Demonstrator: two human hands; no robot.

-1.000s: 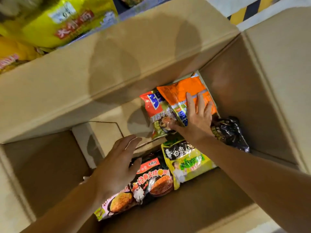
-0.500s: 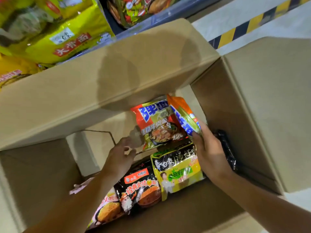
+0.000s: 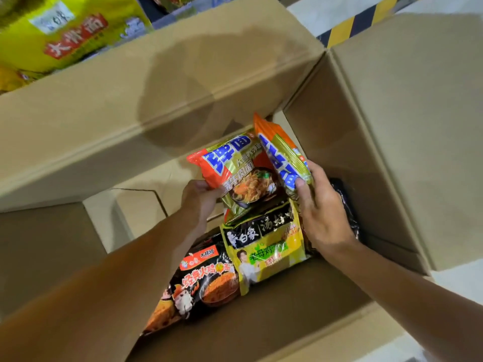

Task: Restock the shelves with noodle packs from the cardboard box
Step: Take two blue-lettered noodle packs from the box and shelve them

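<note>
Gripping now — left hand [image 3: 200, 197], orange pack [image 3: 235, 173]

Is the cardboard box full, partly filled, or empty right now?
Partly filled. A few noodle packs lie at the bottom of the cardboard box, with bare floor and tall bare inner walls showing around them.

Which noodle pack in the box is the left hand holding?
The red-cornered pack with the noodle-bowl picture; the left hand grips its lower corner. The right hand holds the orange-edged pack.
</note>
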